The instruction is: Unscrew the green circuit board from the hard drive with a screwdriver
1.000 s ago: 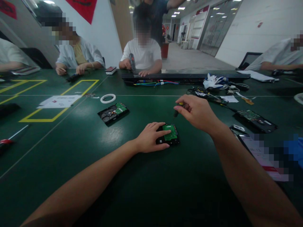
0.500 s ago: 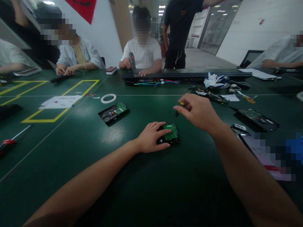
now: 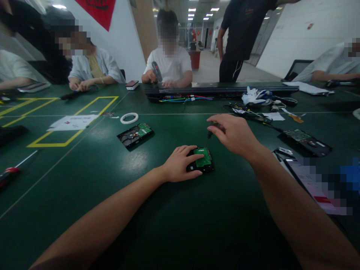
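Note:
A hard drive (image 3: 209,167) lies on the green table with its circuit board facing up. Spread across its left part, my left hand (image 3: 181,164) holds it down, the thumb along the near edge and the other fingers over the board and far edge. My right hand (image 3: 232,133) is closed around the handle of a small screwdriver (image 3: 209,134). The thin shaft points down at the drive's far edge; whether the tip sits in a screw is too small to tell. Part of the handle is hidden by my fingers.
Another hard drive (image 3: 135,135) and a white tape ring (image 3: 129,118) lie to the left; a third drive (image 3: 306,142) is at the right. A red-handled screwdriver (image 3: 12,170) rests far left. Beyond are a long black bar (image 3: 222,91), cables, gloves (image 3: 254,96) and co-workers.
My right hand's fingers have turned slightly on the screwdriver handle. My left hand and the hard drive stay put. A standing person has shifted right.

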The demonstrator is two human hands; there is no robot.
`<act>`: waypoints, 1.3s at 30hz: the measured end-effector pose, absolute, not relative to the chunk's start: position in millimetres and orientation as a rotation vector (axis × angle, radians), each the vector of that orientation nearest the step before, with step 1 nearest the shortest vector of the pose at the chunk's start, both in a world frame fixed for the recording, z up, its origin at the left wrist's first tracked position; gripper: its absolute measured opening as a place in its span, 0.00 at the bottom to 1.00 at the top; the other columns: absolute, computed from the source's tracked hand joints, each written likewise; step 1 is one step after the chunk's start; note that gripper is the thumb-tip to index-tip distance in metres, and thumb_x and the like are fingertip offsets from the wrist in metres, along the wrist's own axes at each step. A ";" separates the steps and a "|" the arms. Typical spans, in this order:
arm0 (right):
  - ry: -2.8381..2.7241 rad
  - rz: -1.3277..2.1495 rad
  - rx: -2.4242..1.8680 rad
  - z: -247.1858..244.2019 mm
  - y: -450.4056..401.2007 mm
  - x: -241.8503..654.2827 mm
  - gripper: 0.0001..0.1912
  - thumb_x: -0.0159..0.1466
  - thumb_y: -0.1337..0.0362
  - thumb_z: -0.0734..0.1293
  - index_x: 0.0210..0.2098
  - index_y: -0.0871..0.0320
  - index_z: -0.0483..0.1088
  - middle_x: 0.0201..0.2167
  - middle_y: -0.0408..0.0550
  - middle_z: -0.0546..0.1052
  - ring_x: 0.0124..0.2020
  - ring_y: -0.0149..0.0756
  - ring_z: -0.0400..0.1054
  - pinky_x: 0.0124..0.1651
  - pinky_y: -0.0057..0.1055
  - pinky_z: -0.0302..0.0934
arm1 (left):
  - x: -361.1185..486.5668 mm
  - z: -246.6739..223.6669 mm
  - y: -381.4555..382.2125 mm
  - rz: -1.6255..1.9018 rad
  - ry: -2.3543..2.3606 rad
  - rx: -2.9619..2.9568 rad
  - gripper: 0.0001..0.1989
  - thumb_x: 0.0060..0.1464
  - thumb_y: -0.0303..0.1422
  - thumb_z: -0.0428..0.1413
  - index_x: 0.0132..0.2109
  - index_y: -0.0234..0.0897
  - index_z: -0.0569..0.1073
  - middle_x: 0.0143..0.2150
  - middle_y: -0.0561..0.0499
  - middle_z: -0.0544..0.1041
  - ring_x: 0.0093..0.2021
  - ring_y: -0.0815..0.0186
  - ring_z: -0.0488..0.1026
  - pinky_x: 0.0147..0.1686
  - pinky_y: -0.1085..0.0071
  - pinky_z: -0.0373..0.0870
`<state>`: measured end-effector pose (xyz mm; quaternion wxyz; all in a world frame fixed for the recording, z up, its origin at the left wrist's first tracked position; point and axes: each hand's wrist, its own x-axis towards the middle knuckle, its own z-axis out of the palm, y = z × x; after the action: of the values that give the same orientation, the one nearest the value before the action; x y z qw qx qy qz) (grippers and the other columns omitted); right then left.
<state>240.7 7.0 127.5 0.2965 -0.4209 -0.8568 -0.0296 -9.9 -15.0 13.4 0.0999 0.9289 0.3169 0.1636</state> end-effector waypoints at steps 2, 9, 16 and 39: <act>-2.299 -0.025 -1.070 126.8 7.1 240.9 0.14 0.71 0.69 0.65 0.54 0.59 0.77 0.53 0.57 0.83 0.54 0.51 0.77 0.58 0.47 0.67 | -9.8 12.8 -15.1 0.488 0.939 2.743 0.35 0.65 0.56 0.59 0.72 0.46 0.69 0.75 0.38 0.61 0.70 0.40 0.63 0.68 0.40 0.61; -2.342 0.058 -1.026 125.6 6.5 240.8 0.18 0.69 0.74 0.61 0.53 0.58 0.77 0.54 0.56 0.82 0.57 0.50 0.76 0.61 0.45 0.66 | -9.3 13.4 -15.6 0.492 0.941 2.741 0.35 0.64 0.56 0.59 0.71 0.46 0.70 0.75 0.38 0.61 0.70 0.41 0.64 0.68 0.41 0.61; -2.322 -0.101 -1.188 129.3 4.2 240.0 0.12 0.71 0.66 0.66 0.52 0.58 0.75 0.47 0.56 0.81 0.47 0.50 0.75 0.51 0.44 0.66 | -9.2 15.4 -15.9 0.481 0.941 2.742 0.35 0.64 0.56 0.59 0.71 0.46 0.70 0.75 0.38 0.61 0.70 0.40 0.63 0.68 0.40 0.61; -2.307 -0.174 -1.279 128.0 4.6 240.2 0.19 0.75 0.62 0.62 0.58 0.62 0.77 0.51 0.63 0.82 0.51 0.56 0.76 0.54 0.51 0.67 | -6.3 12.4 -20.8 0.575 1.064 2.731 0.33 0.62 0.56 0.62 0.69 0.49 0.73 0.73 0.39 0.58 0.72 0.38 0.56 0.68 0.38 0.58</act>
<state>240.2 4.6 128.0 0.2465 -0.4690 -0.8457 -0.0639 -6.3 -20.8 12.4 0.0772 0.9116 0.3551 0.1920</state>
